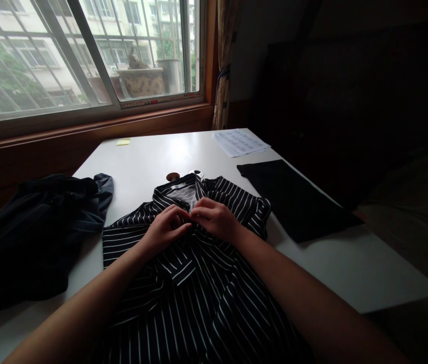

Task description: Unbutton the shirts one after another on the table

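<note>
A black shirt with white stripes (206,298) lies spread on the white table (141,156), its collar toward the window. My left hand (166,227) and my right hand (216,218) meet at the front of the shirt, just below the collar opening. The fingers of both hands are pinched on the shirt's front edge, with the fingertips nearly touching. Whatever small part of the shirt sits between them is hidden. A pale label shows inside the collar.
Dark crumpled clothes (39,232) are heaped at the table's left. A folded black garment (300,202) lies flat on the right. Farther back are printed papers (240,141), a yellow sticky note (123,142) and a round brown hole (173,177). A barred window (85,55) stands behind.
</note>
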Action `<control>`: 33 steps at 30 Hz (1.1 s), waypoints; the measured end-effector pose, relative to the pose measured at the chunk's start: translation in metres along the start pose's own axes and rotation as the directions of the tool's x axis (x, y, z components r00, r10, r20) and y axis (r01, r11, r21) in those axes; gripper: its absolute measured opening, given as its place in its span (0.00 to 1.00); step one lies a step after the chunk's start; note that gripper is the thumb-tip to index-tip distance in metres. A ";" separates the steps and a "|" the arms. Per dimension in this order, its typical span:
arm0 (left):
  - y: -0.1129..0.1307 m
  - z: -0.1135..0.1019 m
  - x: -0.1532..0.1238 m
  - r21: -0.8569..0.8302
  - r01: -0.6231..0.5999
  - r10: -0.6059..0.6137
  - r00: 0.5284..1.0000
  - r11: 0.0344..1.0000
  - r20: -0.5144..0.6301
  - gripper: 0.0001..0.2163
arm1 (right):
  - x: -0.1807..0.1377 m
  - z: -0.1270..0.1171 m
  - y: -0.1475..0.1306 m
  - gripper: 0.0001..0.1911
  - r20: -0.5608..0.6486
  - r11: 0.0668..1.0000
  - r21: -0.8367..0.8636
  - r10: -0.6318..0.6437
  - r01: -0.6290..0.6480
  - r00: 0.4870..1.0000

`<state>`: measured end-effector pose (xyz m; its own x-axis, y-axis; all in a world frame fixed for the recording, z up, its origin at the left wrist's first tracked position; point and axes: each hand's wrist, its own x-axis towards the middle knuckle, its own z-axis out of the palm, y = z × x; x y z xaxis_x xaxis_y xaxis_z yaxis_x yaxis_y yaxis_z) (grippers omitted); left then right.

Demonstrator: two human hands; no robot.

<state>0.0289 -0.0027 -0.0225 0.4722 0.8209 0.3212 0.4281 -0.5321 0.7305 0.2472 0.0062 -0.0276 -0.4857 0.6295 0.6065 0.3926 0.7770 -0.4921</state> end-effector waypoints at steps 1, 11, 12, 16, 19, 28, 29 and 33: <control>0.000 0.001 0.000 0.004 -0.008 0.008 1.000 1.000 -0.003 0.09 | 0.001 0.001 0.000 0.04 -0.003 1.000 0.019 0.012 -0.011 1.000; -0.003 -0.006 0.004 -0.052 0.145 -0.143 0.989 0.988 0.043 0.09 | 0.001 0.006 0.007 0.08 0.124 0.952 0.221 0.189 -0.213 0.974; -0.002 -0.007 0.005 -0.085 0.169 -0.165 0.985 0.982 0.053 0.09 | 0.001 0.006 0.007 0.11 0.140 0.943 0.249 0.189 -0.219 0.972; -0.001 -0.011 0.006 -0.164 0.242 -0.226 0.968 0.956 0.110 0.10 | 0.002 0.006 0.008 0.15 0.175 0.931 0.279 0.193 -0.237 0.965; -0.001 -0.013 0.007 -0.191 0.273 -0.245 0.957 0.943 0.154 0.11 | 0.003 0.006 0.008 0.08 0.175 0.930 0.274 0.201 -0.244 0.964; 0.000 -0.018 0.006 -0.255 0.271 -0.217 0.951 0.928 0.219 0.12 | 0.003 0.008 0.008 0.09 0.163 0.821 0.442 0.322 -0.361 0.932; 0.001 -0.018 0.006 -0.252 0.262 -0.210 0.954 0.932 0.214 0.12 | 0.003 0.009 0.008 0.10 0.158 0.811 0.458 0.329 -0.364 0.931; 0.003 -0.018 0.006 -0.232 0.244 -0.198 0.959 0.942 0.203 0.11 | 0.002 0.009 0.007 0.12 0.150 0.798 0.479 0.336 -0.365 0.930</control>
<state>0.0188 0.0045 -0.0079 0.5244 0.8505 0.0405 0.3396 -0.2525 0.9061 0.2422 0.0133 -0.0352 -0.4366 0.8463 0.3052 0.1169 0.3897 -0.9135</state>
